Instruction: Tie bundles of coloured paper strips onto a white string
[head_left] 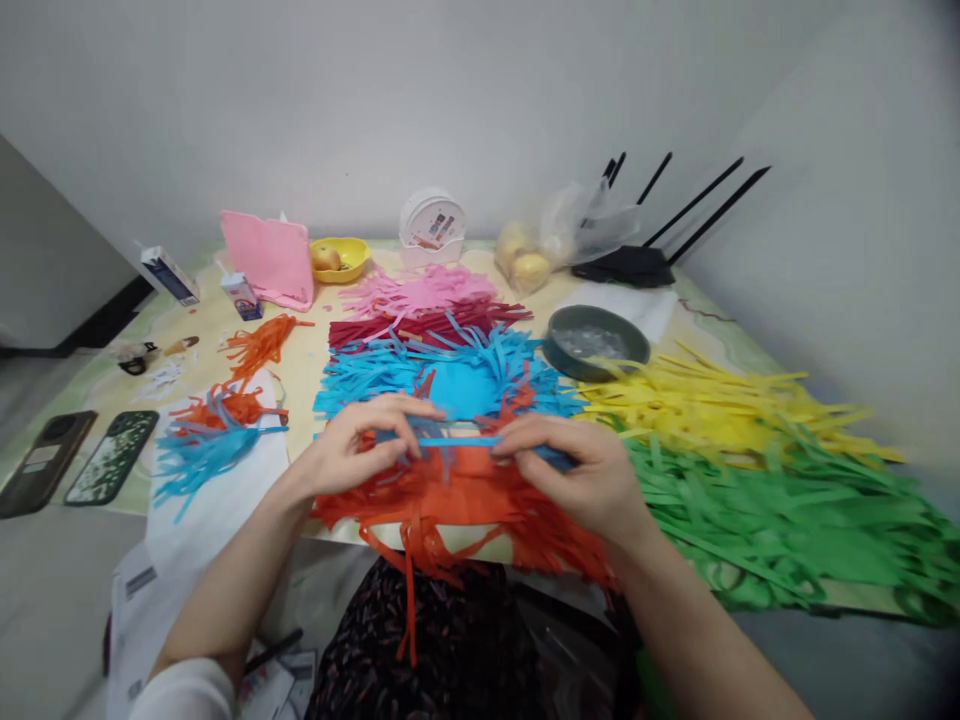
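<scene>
A narrow blue paper strip [457, 441], folded or rolled, stretches level between my two hands. My left hand [367, 440] is closed at its left end, with the fingertips slightly blurred. The thumb and fingers of my right hand [574, 460] pinch its right end. Beneath both hands lies a stack of orange fringed paper [465, 495], some strands hanging over the table's front edge. Just beyond my hands is blue fringed paper [461, 388]. Finished-looking tassels, one orange [262, 343] and one blue and orange [210, 445], rest to the left.
Yellow [720, 410] and green fringed paper [787, 520] spread at the right, near a dark bowl [596, 340]. Dark red [427, 328] and pink fringed paper [427, 290] lie farther back. Two phones [112, 458] [49, 460] sit left. A black router [626, 265] stands behind.
</scene>
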